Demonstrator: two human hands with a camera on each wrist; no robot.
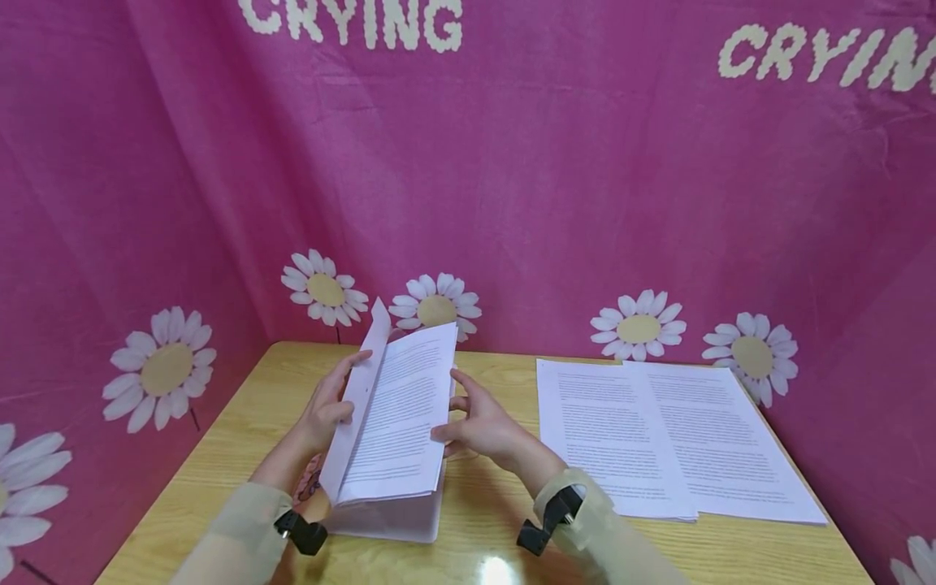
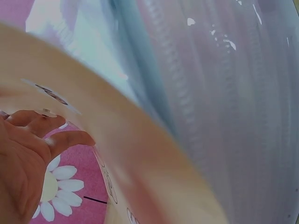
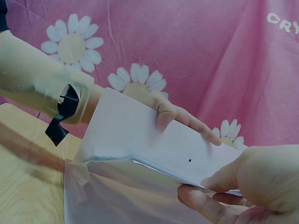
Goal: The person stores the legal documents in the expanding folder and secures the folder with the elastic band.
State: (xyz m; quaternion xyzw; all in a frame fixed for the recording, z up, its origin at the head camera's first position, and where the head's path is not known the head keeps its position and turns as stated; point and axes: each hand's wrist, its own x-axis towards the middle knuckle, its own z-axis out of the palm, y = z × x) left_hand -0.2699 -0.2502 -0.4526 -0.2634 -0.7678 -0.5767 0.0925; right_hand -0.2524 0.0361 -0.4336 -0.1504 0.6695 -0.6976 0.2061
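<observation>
A folder [image 1: 387, 522] with a pale inside cover and clear plastic sleeves [image 2: 233, 116] stands partly opened over the table's left half. My left hand [image 1: 327, 413] grips the raised cover [image 3: 135, 126] at its outer edge, the thumb on the inner side. In the left wrist view the cover's tan outer face [image 2: 126, 135] bears small printed drawings. My right hand [image 1: 486, 421] pinches the right edge of a thin stack of printed sheets [image 1: 402, 406], thumb on top and fingers beneath. The stack lies tilted against the folder's inside; how far it sits in a sleeve is hidden.
Two overlapping piles of printed sheets [image 1: 607, 455] [image 1: 731, 455] lie at the right of the wooden table [image 1: 483, 504]. A pink curtain [image 1: 526, 203] with daisies and lettering rises behind the table and on both sides.
</observation>
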